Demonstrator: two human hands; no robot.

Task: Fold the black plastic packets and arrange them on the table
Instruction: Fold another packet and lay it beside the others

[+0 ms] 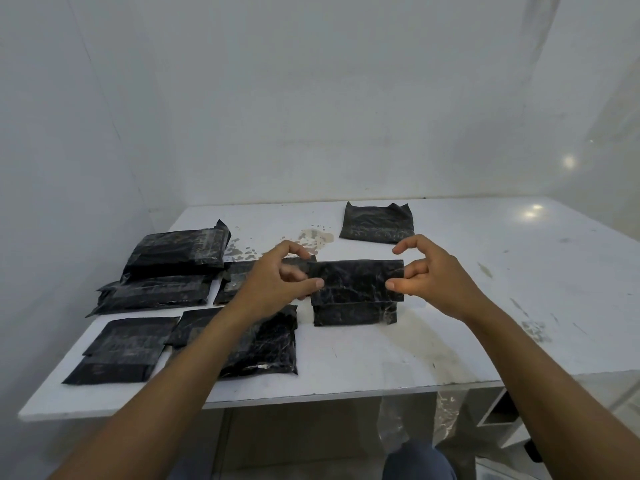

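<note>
A folded black plastic packet (356, 289) is held just above the white table (450, 341) at its middle. My left hand (277, 275) pinches the packet's left edge between thumb and fingers. My right hand (426, 271) pinches its right edge, index finger raised. Several more black packets lie on the left: a stack (173, 258) at the back left, one (232, 278) partly hidden behind my left hand, one flat packet (121, 348) at the front left, and a larger one (266, 348) under my left forearm. One folded packet (377, 223) rests alone near the far edge.
White walls close in behind and to the left of the table. The table's surface shows chipped, stained patches (311, 237) near the back middle. A white shelf unit (498, 414) and clear plastic sheet sit below the front right edge.
</note>
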